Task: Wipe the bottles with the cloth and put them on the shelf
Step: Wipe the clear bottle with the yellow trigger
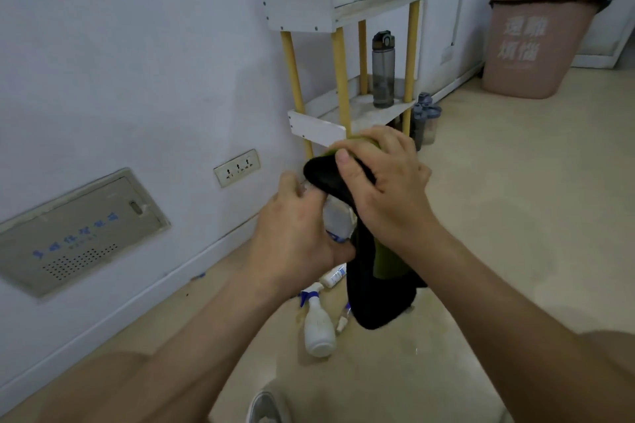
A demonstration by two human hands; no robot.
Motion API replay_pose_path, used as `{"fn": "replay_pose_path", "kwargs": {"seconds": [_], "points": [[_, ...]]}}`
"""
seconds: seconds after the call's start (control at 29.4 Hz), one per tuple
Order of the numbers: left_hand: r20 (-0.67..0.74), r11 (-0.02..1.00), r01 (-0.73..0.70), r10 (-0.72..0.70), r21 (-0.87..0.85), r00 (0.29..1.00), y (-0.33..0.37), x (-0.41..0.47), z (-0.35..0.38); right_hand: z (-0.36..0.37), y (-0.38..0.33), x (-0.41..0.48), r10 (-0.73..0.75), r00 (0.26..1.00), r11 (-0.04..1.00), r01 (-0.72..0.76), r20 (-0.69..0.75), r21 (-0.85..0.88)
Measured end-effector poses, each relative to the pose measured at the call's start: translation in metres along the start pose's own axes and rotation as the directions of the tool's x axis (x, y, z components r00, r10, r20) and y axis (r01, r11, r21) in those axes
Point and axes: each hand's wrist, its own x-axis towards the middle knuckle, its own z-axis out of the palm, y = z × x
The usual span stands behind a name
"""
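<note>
Middle shelf (347, 110): grey bottle (383, 70) right, left free.

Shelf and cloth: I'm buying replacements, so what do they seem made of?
Shelf: probably white-painted wood boards, matte and scuffed, screw heads showing, on yellow posts. Cloth: soft dark fabric, matte; it drapes limply from the right hand.

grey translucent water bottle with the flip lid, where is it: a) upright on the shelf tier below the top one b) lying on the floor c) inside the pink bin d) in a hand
a: the grey translucent water bottle stands upright on the white shelf board under the top tier.
</note>
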Motion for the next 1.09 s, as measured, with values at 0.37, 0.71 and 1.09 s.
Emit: {"fn": "replay_pose_path", "kwargs": {"seconds": [0.37, 0.71, 1.09], "points": [[0.054, 0.993, -0.05, 0.045, 0.108, 0.998, 0.005, -0.026, 0.012, -0.014, 0.054, 0.027, 0.462, 0.882, 0.816, -0.383, -0.093, 0.432], [0.182, 0.97, 0.238, -0.227, -0.044, 0.957, 0.009, -0.019, 0.01, -0.043, 0.023, 0.019, 0.208, 0.834, 0.937, -0.019, -0.512, 0.35], [-0.066, 0.998, -0.026, 0.022, -0.064, 0.998, 0.023, -0.035, 0.007, -0.029, 0.041, 0.017, 0.464, 0.883, 0.775, -0.37, -0.064, 0.512]]}}
